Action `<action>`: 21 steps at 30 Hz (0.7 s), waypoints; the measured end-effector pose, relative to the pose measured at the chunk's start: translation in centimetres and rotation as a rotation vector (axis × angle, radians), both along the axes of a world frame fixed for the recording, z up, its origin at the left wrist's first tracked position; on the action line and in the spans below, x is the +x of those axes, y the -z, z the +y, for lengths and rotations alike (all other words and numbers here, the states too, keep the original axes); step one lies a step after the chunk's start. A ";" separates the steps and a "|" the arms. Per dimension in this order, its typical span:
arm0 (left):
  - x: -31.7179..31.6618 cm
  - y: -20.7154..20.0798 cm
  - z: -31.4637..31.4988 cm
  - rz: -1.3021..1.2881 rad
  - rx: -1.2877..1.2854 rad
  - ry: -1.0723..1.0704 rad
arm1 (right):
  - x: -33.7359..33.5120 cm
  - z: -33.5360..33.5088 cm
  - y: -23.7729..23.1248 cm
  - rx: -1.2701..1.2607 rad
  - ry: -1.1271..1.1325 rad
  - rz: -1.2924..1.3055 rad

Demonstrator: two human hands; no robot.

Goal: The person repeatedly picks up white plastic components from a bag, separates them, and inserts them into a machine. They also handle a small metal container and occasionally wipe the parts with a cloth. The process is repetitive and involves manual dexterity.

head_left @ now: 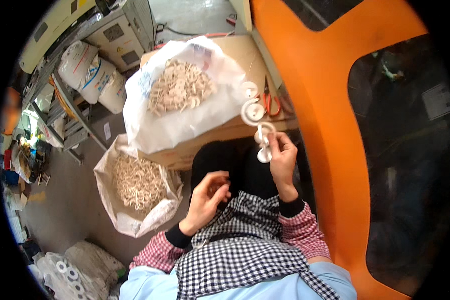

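My right hand (284, 161) pinches a white moulded plastic part (264, 155) between thumb and fingers. This part has small round discs and a curved strip, held above my right knee. My left hand (205, 199) hovers over my lap, fingers loosely bent and apart from the thumb, with nothing visible in it. Just beyond the right hand, more white disc-shaped parts (255, 111) lie on the cardboard surface (237, 54). Beside them rest red-handled pliers (271, 103). A large white plastic bag (185, 131) on the cardboard holds many small pale pieces (182, 87).
Left of my knees, a white sack (122, 221) on the floor contains thin curved pale scraps (137, 182). An orange machine panel (335, 100) with dark windows rises close on my right. Filled sacks (92, 75), a metal frame (80, 125) and plastic-wrapped rolls (67, 275) stand at left.
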State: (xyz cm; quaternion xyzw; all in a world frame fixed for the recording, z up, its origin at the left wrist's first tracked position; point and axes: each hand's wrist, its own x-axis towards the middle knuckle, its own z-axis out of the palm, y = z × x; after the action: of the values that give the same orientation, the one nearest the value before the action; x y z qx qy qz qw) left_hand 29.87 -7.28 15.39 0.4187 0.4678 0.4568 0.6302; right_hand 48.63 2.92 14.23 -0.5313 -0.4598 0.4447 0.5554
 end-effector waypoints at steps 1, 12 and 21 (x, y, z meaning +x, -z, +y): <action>0.0 -0.1 0.4 -0.040 0.002 -0.020 | -0.6 -1.9 0.5 -0.077 -0.119 0.236; -1.5 1.7 -3.8 -0.342 -0.346 -0.295 | -4.2 -10.5 2.2 -0.421 -0.576 0.288; -1.4 1.8 -4.1 -0.303 -0.308 -0.385 | -2.6 -10.1 -1.2 0.343 -0.522 -0.394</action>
State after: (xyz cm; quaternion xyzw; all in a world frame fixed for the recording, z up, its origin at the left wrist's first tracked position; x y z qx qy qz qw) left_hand 28.51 -11.40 13.62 0.1485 0.5029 0.5490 0.6509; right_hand 46.02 -7.13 15.45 -0.3706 -0.7458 0.3772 0.4052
